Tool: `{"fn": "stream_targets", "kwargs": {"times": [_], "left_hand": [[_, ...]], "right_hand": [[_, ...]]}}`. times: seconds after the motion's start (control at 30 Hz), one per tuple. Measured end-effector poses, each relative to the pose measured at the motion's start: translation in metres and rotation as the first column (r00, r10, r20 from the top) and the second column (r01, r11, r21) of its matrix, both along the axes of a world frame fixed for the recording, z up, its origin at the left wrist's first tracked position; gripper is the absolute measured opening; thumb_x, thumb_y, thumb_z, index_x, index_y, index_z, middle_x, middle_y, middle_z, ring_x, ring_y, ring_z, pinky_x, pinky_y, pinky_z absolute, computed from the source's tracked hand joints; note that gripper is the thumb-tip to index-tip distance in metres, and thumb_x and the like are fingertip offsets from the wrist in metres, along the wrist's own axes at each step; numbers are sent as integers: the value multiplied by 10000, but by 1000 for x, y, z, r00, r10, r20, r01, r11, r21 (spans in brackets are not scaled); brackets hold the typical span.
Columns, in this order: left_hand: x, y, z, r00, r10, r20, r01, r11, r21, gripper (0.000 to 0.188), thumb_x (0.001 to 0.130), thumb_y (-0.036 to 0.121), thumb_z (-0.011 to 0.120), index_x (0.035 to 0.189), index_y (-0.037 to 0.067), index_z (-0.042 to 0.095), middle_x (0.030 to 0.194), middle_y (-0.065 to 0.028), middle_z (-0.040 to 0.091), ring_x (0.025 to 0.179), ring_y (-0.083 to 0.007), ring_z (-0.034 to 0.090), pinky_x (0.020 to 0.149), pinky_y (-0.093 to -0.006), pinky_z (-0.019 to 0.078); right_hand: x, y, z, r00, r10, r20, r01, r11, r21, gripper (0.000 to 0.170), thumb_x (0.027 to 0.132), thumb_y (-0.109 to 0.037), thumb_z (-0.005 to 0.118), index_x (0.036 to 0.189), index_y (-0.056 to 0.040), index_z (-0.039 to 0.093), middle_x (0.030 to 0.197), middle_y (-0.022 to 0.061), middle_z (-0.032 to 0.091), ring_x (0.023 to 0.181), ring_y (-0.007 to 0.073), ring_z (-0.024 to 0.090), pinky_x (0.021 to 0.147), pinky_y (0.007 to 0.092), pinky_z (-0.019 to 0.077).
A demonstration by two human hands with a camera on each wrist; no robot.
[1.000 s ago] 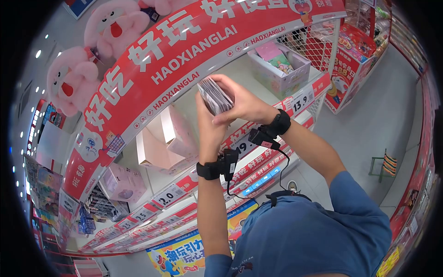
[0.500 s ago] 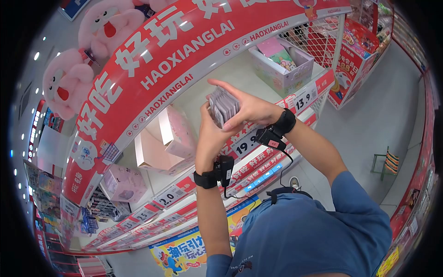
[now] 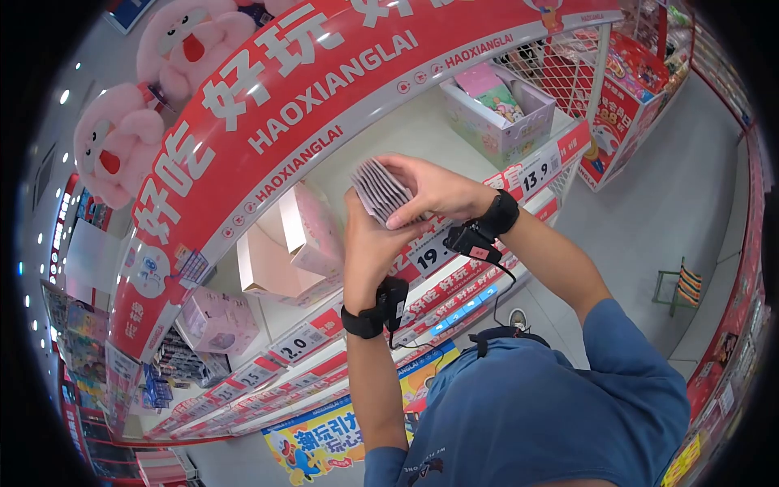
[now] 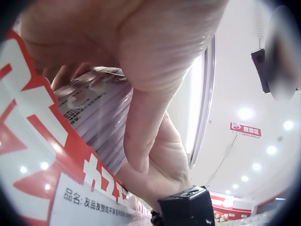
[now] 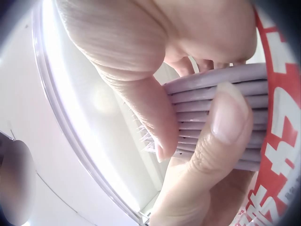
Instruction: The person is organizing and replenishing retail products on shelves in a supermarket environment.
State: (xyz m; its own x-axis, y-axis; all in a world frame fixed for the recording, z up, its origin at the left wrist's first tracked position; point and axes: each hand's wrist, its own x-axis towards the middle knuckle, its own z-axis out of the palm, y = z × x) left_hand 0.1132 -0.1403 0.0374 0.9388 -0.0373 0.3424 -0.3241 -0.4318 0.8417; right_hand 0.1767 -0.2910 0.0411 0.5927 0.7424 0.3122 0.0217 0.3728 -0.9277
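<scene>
A stack of thin, light purple sealed packets (image 3: 378, 191) is held between both hands, above the front of a white shelf. My left hand (image 3: 370, 240) grips the stack from the near left side. From the right, my right hand (image 3: 445, 193) grips it, with the thumb lying along the packet edges. In the right wrist view, both thumbs press on the layered edges of the packets (image 5: 193, 101). Small dark print shows on the outer packet (image 4: 89, 101) in the left wrist view. The far fingers are partly hidden behind the stack.
On the shelf stand an open pastel box (image 3: 519, 134) with packs inside and open pink boxes (image 3: 312, 235). A red sign (image 3: 292, 105) arches over it, and price tags (image 3: 535, 178) line its front edge. A striped folding stool (image 3: 687, 286) stands on the floor at right.
Both hands first moved down and right with the packets, then shifted slightly left. The stack has turned and its edges look more fanned out. The head view has shifted a little.
</scene>
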Motion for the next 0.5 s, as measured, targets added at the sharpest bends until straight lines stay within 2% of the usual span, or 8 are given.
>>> {"fn": "stream_targets", "kwargs": {"times": [0.17, 0.27, 0.33, 0.43, 0.5], "left_hand": [[0, -5, 3, 998, 16, -52, -16, 1000, 6, 808, 554, 123, 884, 1167, -26, 378, 1013, -158, 605, 915, -248, 636, 770, -342, 516], [1, -3, 3, 998, 11, -61, -9, 999, 34, 798, 559, 149, 881, 1159, -35, 388, 1018, -160, 604, 914, -251, 636, 776, -344, 513], [4, 2, -2, 984, 5, -180, 11, 996, 90, 773, 571, 179, 875, 1160, -35, 421, 1029, -157, 603, 921, -267, 636, 784, -348, 508], [3, -3, -2, 973, 3, -229, 25, 993, 116, 687, 613, 184, 842, 1168, 1, 481, 1072, -155, 592, 950, -300, 631, 794, -370, 500], [6, -4, -11, 998, 31, -58, -21, 986, 168, 474, 667, 220, 785, 1029, -11, 584, 831, -102, 627, 701, -194, 609, 602, -319, 477]], "right_hand": [[0, 1, -2, 998, -59, -13, 58, 998, -31, 838, 648, -73, 826, 1330, -17, 341, 1231, 83, 503, 1169, 158, 476, 992, 294, 392], [-2, 0, 2, 997, -73, 40, 78, 988, -136, 867, 631, -102, 842, 1332, -16, 339, 1226, 90, 498, 1154, 152, 470, 976, 291, 389], [-2, 3, 0, 992, -111, 57, 117, 986, -121, 873, 625, -134, 853, 1324, -11, 345, 1215, 93, 497, 1143, 160, 468, 993, 302, 369], [-1, 5, -5, 980, -160, 116, 172, 981, -94, 870, 623, -140, 852, 1321, -11, 349, 1215, 96, 498, 1150, 162, 464, 1001, 305, 363], [-4, 5, -8, 980, -180, 84, 186, 980, -69, 869, 621, -147, 851, 1320, -12, 352, 1214, 95, 498, 1151, 160, 462, 1005, 306, 359]]}}
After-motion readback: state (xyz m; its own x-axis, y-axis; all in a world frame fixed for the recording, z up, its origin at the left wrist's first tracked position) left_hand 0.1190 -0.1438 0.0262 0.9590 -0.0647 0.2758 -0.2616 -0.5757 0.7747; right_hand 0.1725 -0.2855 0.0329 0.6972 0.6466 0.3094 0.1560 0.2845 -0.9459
